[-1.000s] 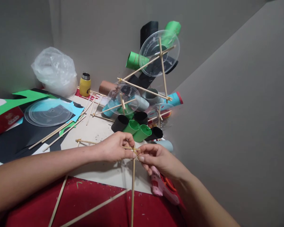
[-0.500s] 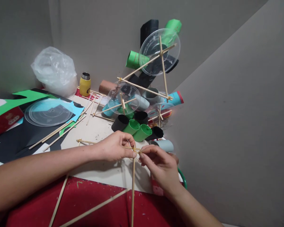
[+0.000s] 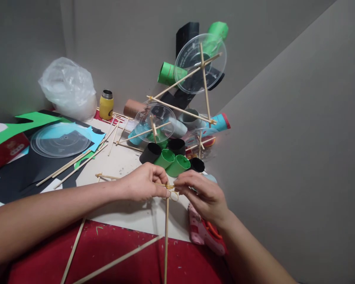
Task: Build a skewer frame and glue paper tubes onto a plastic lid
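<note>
Fingers, left hand (image 3: 143, 184): clenched in a pinch at the joint where two wooden sticks crossed.
Fingers, right hand (image 3: 205, 196): tips closed on a rubber band (image 3: 178, 195) just right of that joint; could not tell if they also gripped a stick's tip.
Joint: between both hands, above the white board (image 3: 130, 213); long stick (image 3: 166, 236) ran down from it, cross stick (image 3: 108, 177) ran left behind the left hand to a bound corner.
Band: small loop hung below the right fingertips.
Right wrist: pink plastic tool (image 3: 196, 228) beneath, partly hidden.
Red surface (image 3: 121, 244): near side; slanting stick (image 3: 118, 258) across it.
Tubes: green tubes (image 3: 179, 165) and black tubes (image 3: 150, 153) clustered just beyond the hands.
Wall side: clear lid (image 3: 185, 49) with crossed sticks, raised among more tubes.
Left side: loose sticks (image 3: 81, 166), flat clear lids (image 3: 62, 142) on black paper (image 3: 26, 173).
Far left: plastic bag (image 3: 68, 88) near yellow bottle (image 3: 106, 108).
</note>
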Tool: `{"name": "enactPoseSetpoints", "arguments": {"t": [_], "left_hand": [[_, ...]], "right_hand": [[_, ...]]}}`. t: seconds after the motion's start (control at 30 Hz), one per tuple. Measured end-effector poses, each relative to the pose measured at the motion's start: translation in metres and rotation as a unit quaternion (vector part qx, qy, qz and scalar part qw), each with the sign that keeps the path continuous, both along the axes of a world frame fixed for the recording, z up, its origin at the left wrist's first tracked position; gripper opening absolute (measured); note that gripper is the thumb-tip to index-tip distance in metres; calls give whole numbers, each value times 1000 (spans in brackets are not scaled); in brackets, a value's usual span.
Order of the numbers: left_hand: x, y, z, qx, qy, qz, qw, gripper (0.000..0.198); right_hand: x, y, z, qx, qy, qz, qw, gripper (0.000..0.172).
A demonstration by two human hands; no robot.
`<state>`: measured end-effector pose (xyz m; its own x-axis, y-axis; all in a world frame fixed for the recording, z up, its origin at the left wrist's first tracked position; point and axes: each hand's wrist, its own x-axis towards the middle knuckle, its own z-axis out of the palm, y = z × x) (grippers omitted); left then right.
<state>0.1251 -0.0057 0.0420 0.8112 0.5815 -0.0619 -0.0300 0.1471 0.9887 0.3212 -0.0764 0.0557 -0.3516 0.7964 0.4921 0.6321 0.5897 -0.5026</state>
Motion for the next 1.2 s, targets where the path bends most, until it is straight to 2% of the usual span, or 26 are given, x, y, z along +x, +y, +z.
{"name": "enactPoseSetpoints", "arguments": {"t": [0.13, 0.4, 0.67, 0.77, 0.9, 1.0, 1.2], "left_hand": [[-1, 0, 2, -11, -6, -12, 1000, 21], [-2, 2, 0, 17, -7, -28, 999, 22], [-1, 3, -5, 31, -1, -32, 999, 20], [-2, 3, -6, 29, 4, -32, 999, 20], [-1, 3, -5, 27, 10, -22, 999, 21], [-1, 3, -4, 27, 18, -17, 999, 22], [-2, 3, -1, 15, 32, -21, 999, 27]], "right_hand": [[-2, 11, 5, -45, 20, 31, 998, 14], [-5, 25, 9, -71, 74, 63, 993, 12], [-8, 28, 26, -157, 32, 97, 982, 10], [-10, 34, 31, -258, 51, 93, 960, 15], [-8, 42, 32, -406, 113, 76, 904, 21], [-7, 45, 33, -434, 121, 79, 889, 22], [-10, 46, 40, -430, 99, 91, 893, 20]]}}
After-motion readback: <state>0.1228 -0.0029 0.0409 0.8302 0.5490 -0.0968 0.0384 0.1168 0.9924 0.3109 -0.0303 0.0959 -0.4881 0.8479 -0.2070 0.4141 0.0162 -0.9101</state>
